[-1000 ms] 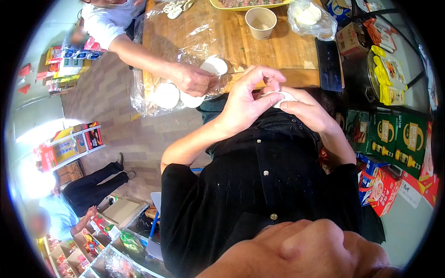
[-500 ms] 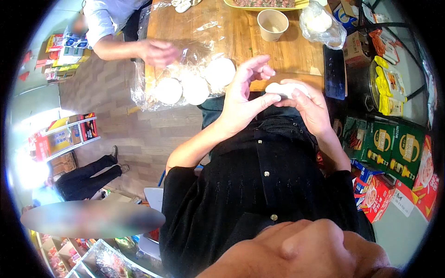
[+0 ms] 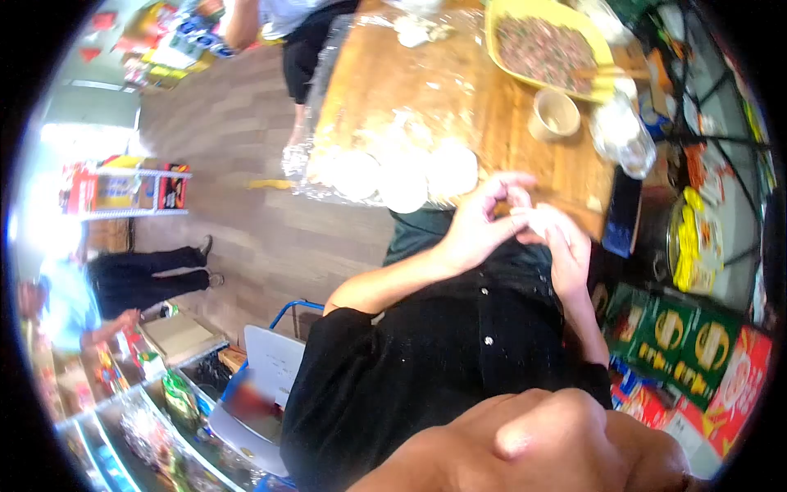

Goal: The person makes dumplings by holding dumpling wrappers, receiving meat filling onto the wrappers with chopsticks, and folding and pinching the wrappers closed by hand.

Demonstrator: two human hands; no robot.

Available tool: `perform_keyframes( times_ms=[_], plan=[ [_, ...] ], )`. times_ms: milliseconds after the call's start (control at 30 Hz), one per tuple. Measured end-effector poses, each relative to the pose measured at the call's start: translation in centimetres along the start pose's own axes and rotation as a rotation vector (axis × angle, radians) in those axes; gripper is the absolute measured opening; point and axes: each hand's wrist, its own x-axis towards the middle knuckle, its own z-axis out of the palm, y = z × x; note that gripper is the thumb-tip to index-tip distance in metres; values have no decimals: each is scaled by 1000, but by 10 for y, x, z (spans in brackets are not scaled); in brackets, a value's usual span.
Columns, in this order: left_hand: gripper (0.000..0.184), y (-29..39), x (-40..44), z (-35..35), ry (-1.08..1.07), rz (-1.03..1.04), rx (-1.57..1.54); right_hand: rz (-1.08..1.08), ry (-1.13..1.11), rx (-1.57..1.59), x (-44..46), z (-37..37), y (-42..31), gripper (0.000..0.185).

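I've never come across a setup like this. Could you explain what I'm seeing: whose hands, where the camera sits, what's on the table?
There is no machine here. The left hand and right hand belong to the person wearing the camera on their head. It looks down, so their black top shows below.

On the wooden table are three white rounds on a clear plastic sheet, a yellow tray of what looks like minced filling, and a cup.

The right hand seems to pinch a pale piece, with the left fingertips close by; glare and blur hide details. Another person is off to the left.
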Motion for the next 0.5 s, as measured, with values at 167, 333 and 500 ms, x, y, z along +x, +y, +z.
perform_keyframes(
  times_ms=[167,333,500],
  plan=[
    [47,6,-5,-14,13,-79,-87,-10,-8,-287,10,5,3,26],
    [61,6,-9,-17,-7,-26,-88,-34,-56,-314,21,12,-2,25],
    [69,12,-11,-18,-24,-120,-169,-41,-98,-348,29,25,-12,26]
  ],
)
